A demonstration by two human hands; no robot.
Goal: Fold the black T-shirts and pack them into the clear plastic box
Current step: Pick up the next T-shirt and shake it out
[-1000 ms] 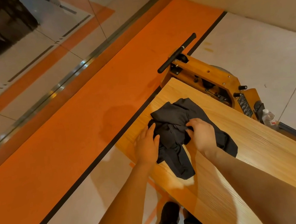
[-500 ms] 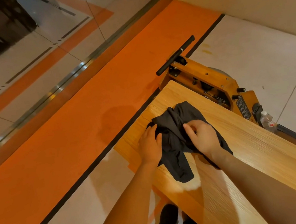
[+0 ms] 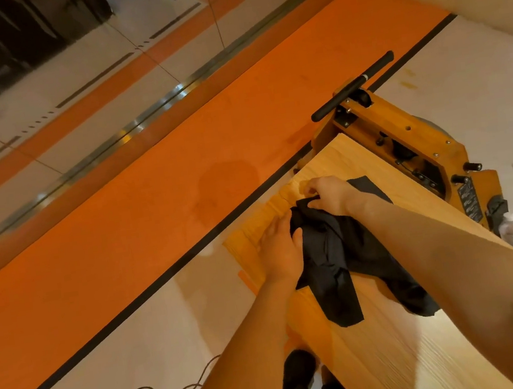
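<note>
**Both hands on a crumpled shirt**

At frame centre, the black T-shirt [image 3: 338, 255] lies bunched on the wooden table [image 3: 384, 357]. The left hand [image 3: 283, 249] grips its left edge; just beyond, the right hand [image 3: 326, 193] pinches its upper edge.

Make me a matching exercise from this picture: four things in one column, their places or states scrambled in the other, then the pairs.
Things:
1. black T-shirt
2. left hand
3. right hand
4. plastic bottle

Places or states:
A. on the floor beside the orange machine
B. crumpled on the wooden table
C. grips the shirt's far end, arm crossing above the cloth
D. holds the shirt's left edge

Pairs: 1-B, 2-D, 3-C, 4-A
</note>
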